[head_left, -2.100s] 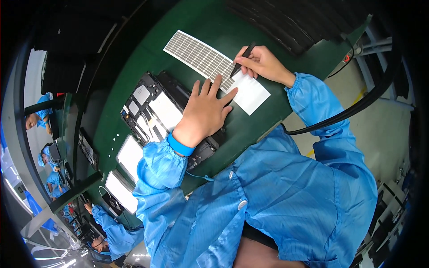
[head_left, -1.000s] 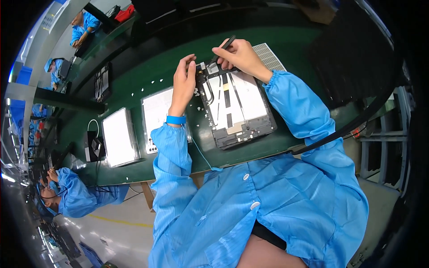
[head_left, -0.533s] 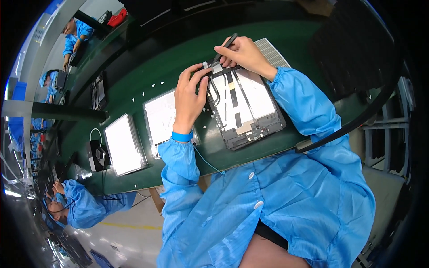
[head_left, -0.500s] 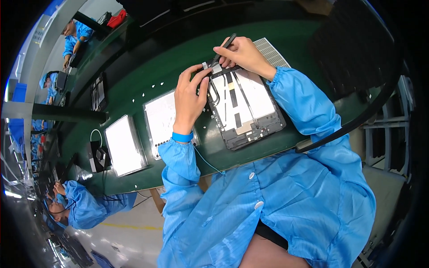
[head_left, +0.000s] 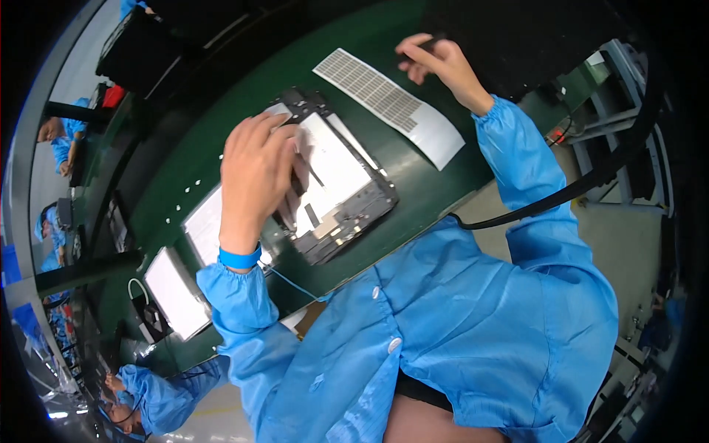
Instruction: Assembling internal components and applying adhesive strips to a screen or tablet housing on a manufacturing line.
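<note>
Your right hand (head_left: 441, 65) has its fingers curled in, seemingly closed round a dark tool (head_left: 430, 44); blur hides the tip, so how firmly it is pinched I cannot tell. It hangs well apart from the device, toward the worktop's right. A loose pinch there could let the tool slip.

Your left hand (head_left: 255, 166) has its fingers half bent and close together over the left side of the open flat device (head_left: 336, 159). Whether they press it, grip something small or only hover is hidden. Too much weight there could strain the exposed parts or nudge the device, which lies close to the worktop's (head_left: 421, 188) near edge.

Between that device and your right hand lies the gridded sheet (head_left: 369, 92), its blank end toward the near edge. It looks light, so a brushing sleeve might shift or crease it.

From your blue wristband (head_left: 240, 258) the thin cord (head_left: 294, 285) runs by the device's near-left corner to the worktop's near edge; a wide swing of that arm might snag it. Farther left, toward the far edge, loose white scraps (head_left: 197, 182) could get swept into the open casing.
</note>
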Demonstrator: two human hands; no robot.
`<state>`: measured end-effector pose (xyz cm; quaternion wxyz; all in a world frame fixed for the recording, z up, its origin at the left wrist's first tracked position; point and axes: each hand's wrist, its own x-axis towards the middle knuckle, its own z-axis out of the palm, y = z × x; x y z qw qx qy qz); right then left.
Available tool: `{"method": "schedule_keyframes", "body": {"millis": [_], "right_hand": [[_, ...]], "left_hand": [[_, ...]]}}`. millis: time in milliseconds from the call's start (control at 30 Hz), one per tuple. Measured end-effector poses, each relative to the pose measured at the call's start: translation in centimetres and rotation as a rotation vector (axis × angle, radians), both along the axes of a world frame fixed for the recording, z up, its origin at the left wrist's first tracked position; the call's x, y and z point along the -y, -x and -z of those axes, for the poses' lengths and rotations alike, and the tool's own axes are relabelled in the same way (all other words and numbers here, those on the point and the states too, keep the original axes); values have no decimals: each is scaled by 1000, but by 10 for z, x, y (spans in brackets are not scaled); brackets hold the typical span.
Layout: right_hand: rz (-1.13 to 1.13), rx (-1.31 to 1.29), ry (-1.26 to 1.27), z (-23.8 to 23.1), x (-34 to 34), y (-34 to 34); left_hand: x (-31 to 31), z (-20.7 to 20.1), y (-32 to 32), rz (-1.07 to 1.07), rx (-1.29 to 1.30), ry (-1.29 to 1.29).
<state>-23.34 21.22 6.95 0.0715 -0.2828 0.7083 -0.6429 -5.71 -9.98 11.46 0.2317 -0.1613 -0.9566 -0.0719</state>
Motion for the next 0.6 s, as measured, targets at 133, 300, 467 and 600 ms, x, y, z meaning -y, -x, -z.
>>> {"method": "schedule_keyframes", "body": {"millis": [133,300,467,600], "right_hand": [[39,209,-136,47,-49,-10],[-33,262,-89,75,-44,-19],[12,257,-74,82,-51,-21],[23,243,-130,86,-51,-21]], "left_hand": [[-81,9,37,398,311,0],[-133,55,70,352,788,364],[-133,65,66,374,730,347],[-134,64,69,388,711,344]]}}
